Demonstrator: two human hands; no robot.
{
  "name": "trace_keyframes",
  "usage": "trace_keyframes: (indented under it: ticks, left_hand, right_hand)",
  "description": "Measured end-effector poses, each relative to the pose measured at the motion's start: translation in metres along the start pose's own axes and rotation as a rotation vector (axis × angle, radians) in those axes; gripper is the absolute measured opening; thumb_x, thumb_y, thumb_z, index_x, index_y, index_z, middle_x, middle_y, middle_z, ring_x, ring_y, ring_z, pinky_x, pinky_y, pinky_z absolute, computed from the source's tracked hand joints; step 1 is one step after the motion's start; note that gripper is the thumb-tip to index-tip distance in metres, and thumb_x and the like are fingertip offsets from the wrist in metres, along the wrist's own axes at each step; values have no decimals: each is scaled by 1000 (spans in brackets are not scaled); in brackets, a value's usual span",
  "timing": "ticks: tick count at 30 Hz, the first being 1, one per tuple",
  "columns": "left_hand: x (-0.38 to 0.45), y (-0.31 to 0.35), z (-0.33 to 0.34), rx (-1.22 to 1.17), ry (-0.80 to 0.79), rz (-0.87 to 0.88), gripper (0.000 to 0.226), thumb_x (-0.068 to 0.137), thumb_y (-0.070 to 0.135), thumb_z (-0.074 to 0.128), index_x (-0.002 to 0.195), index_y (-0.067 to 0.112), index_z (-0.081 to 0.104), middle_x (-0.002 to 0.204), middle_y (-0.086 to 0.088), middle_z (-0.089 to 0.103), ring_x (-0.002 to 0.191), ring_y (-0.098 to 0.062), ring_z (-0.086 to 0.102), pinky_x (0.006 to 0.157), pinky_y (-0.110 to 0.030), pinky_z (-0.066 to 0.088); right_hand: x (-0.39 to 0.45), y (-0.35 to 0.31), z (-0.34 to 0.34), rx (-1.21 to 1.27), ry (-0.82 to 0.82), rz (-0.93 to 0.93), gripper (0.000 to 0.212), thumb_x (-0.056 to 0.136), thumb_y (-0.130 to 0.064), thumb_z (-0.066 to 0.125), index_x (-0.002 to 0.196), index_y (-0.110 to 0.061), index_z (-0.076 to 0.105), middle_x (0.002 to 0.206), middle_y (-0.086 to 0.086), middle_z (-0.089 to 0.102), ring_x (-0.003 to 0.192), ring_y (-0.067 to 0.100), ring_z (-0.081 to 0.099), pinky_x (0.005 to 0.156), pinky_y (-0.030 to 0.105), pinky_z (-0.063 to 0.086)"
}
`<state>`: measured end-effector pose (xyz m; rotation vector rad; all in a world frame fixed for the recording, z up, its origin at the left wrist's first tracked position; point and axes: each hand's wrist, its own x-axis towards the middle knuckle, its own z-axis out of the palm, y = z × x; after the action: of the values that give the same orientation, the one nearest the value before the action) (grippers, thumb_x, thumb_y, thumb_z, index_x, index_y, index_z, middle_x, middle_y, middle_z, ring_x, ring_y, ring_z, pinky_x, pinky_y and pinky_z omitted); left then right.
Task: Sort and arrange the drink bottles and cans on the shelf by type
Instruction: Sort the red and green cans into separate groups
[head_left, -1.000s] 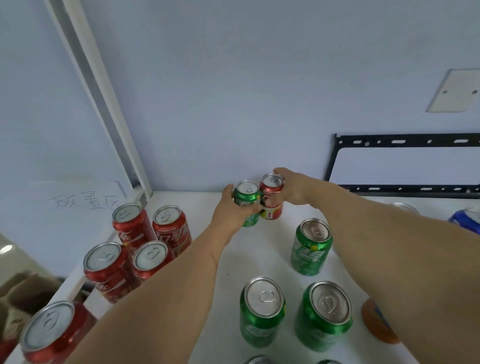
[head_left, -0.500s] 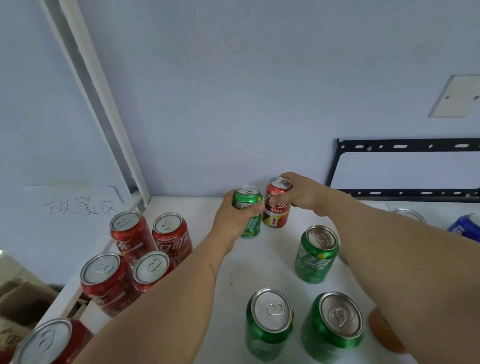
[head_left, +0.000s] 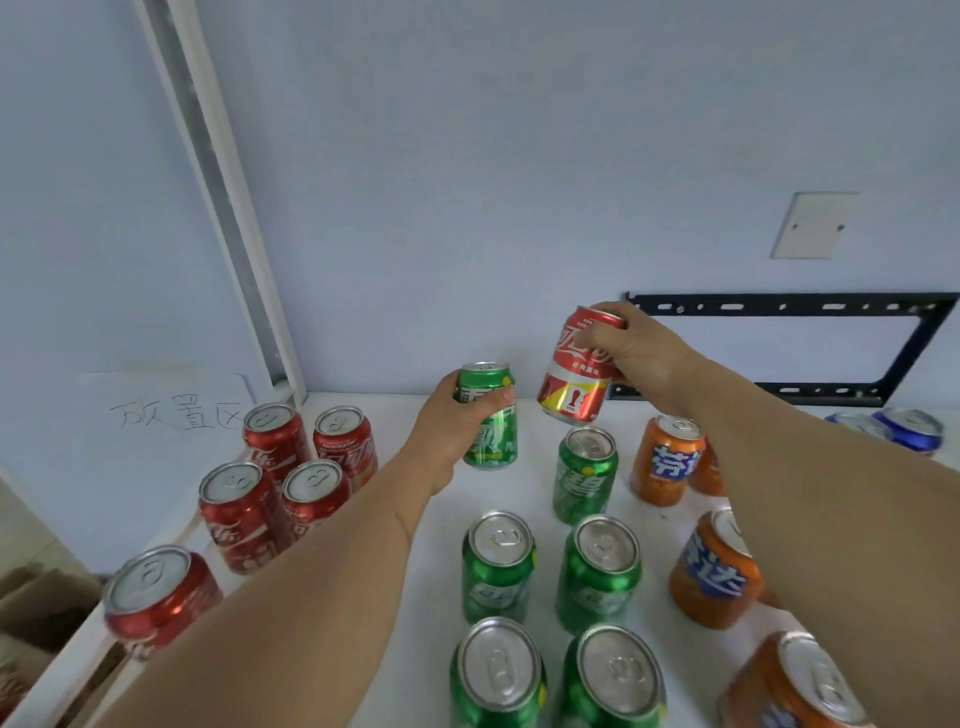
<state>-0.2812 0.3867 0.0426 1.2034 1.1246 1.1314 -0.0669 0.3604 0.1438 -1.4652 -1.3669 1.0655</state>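
Note:
My left hand (head_left: 451, 430) grips a green can (head_left: 491, 431) near the back of the white shelf (head_left: 436, 597). My right hand (head_left: 636, 351) holds a red cola can (head_left: 575, 371) tilted in the air, lifted above the shelf and just right of the green one. Several red cola cans (head_left: 283, 478) stand grouped at the left. In the middle stand several green cans (head_left: 584, 480). Orange cans (head_left: 667, 460) stand to the right, partly hidden by my right forearm.
Blue cans (head_left: 909, 431) stand at the far right back. A black metal bracket (head_left: 779, 306) hangs on the wall behind the shelf. A white upright post (head_left: 218, 197) rises at the shelf's left back corner, with a handwritten paper label (head_left: 171, 410) beside it.
My right hand has lifted the red can off the shelf and tilted it. My left hand still holds the green can, drawn slightly nearer. The camera has tipped downward.

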Motion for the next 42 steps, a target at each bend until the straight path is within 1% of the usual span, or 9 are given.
trace_keyframes:
  ticks: [7,10,16,22,27,30,32,37,42]
  left_hand:
    - [-39,-2,4,95,-14,-11,48,80,33,80,123,23,60,108,8,69,92,-4,65,63,-15,46]
    - [-50,-9,4,115,-31,-38,41,81,28,80,116,26,58,99,11,68,86,-3,65,56,-10,47]
    - [-58,-23,3,110,-78,-75,63,73,19,86,127,26,55,113,3,68,101,-19,67,83,-36,56]
    - [-64,-31,-2,148,-132,-78,65,74,13,84,130,24,55,119,-3,69,100,-19,68,75,-28,55]
    - [-70,-3,-7,271,-72,-117,84,84,36,75,153,14,32,148,-3,44,131,-24,47,98,-31,37]
    - [-78,28,-17,485,101,90,46,92,36,64,131,13,59,134,-4,60,120,-23,56,97,-28,42]
    - [-92,43,-25,723,176,298,32,96,34,57,119,14,66,122,-4,67,113,-24,59,90,-25,41]
    - [-145,45,-63,1312,192,695,32,99,34,48,107,13,71,108,-5,68,100,-27,62,78,-39,51]
    - [-204,30,-108,1553,167,935,31,91,30,52,75,10,70,73,-7,65,64,-27,62,49,-33,46]
  right_hand:
    - [-46,10,-8,-3,-17,8,52,86,-22,71,132,-23,48,118,5,61,104,22,63,88,37,54]
    - [-63,13,-12,-43,-11,-7,49,87,-23,71,130,-24,49,116,3,62,102,21,63,83,33,54]
    - [-87,11,-14,-83,16,-8,48,86,-25,71,128,-30,49,114,0,63,102,21,64,90,41,54]
    - [-108,2,-3,-117,42,0,49,87,-24,71,129,-31,48,113,-3,61,99,17,62,80,33,52]
    - [-124,-10,16,-134,61,-4,56,85,-23,73,132,-27,43,114,0,61,99,18,62,78,31,51]
    - [-133,-20,31,-122,65,-15,60,82,-21,76,132,-22,42,115,3,61,100,17,62,77,30,50]
    - [-140,-27,41,-148,36,-25,60,80,-20,77,130,-21,43,113,3,62,100,18,62,82,32,51]
    - [-163,-44,74,-186,-52,-95,55,80,-17,77,124,-23,45,106,0,63,94,14,63,73,27,50]
    - [-190,-41,118,-162,-153,-127,55,79,-12,77,124,-23,47,106,-2,63,96,15,62,73,27,49]
